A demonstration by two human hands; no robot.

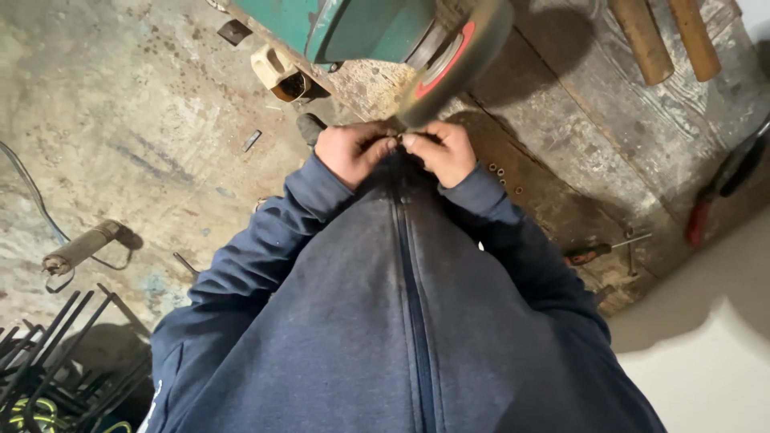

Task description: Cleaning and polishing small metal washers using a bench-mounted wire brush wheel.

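Both hands are close together in front of the person's chest, just under the grinding wheel (457, 56). The left hand (350, 152) and the right hand (441, 150) have their fingers closed on a small metal piece (395, 141) between them, and the fingertips of the two hands almost touch. The piece is very small and mostly hidden, so I cannot tell its shape. It sits just beside the lower edge of the wheel; I cannot tell if it touches the wheel. The wheel belongs to a green machine (353, 24) that stands on a worn wooden counter (577, 136). On the counter lie a screwdriver (605, 248), some small metal rings (501, 175) and two wooden handles (666, 36). On the concrete floor (120, 120) to the left lie a short pipe (80, 248) and dark metal rods (56, 353).
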